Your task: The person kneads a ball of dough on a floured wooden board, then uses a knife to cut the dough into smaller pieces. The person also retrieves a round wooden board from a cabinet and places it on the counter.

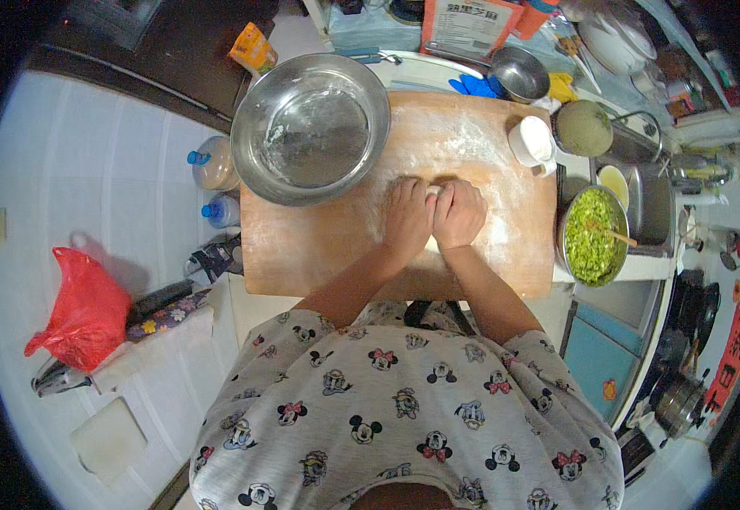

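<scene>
Both my hands press side by side on a lump of pale dough point(432, 245) lying on a floured wooden board point(319, 255). My left hand point(406, 213) curls over the dough's left side. Against it, my right hand point(460, 213) bends its fingers over the right side. Most of the dough is hidden under them; pale bits show between the fingers and near the wrists. White flour dusts the wood around and beyond my hands. A large steel basin point(319, 127) with floury smears inside sits over the board's far left corner.
A white cup of flour point(532, 141) stands at the board's far right. Beyond the right edge are a steel bowl of chopped greens point(595, 237) with a wooden-handled utensil, and a sink point(649, 213). Water bottles point(220, 211) stand left; a small steel bowl point(520, 73) is behind.
</scene>
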### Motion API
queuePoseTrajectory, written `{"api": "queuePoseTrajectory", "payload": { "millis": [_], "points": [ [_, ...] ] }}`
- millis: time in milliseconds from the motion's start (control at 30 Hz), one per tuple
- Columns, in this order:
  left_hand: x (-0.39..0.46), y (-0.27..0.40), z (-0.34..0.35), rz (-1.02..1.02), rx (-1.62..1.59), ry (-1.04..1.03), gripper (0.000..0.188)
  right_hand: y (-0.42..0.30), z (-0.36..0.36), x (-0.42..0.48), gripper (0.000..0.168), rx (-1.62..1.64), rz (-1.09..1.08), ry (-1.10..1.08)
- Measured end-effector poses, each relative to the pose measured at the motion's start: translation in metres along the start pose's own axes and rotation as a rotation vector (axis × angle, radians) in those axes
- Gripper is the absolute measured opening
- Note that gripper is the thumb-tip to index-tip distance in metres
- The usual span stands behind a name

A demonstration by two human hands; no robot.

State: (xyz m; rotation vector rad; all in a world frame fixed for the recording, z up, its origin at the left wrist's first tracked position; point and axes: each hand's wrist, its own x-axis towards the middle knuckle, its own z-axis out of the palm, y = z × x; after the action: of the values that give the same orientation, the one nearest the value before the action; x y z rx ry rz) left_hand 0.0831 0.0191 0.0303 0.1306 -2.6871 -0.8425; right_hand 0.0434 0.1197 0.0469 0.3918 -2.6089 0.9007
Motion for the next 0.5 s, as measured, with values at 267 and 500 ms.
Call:
{"api": "queuePoseTrajectory", "payload": {
  "millis": [267,500],
  "points": [
    [0.052,-0.012,0.02,-0.111,0.193,-0.129,0.025,0.025,0.044,0.053,0.03,-0.065,0.06,-0.037],
    [0.017,-0.021,0.015,-0.192,-0.21,-0.012,0.038,0.023,0.02,0.056,0.035,0.149,0.007,-0.3]
  ]
}}
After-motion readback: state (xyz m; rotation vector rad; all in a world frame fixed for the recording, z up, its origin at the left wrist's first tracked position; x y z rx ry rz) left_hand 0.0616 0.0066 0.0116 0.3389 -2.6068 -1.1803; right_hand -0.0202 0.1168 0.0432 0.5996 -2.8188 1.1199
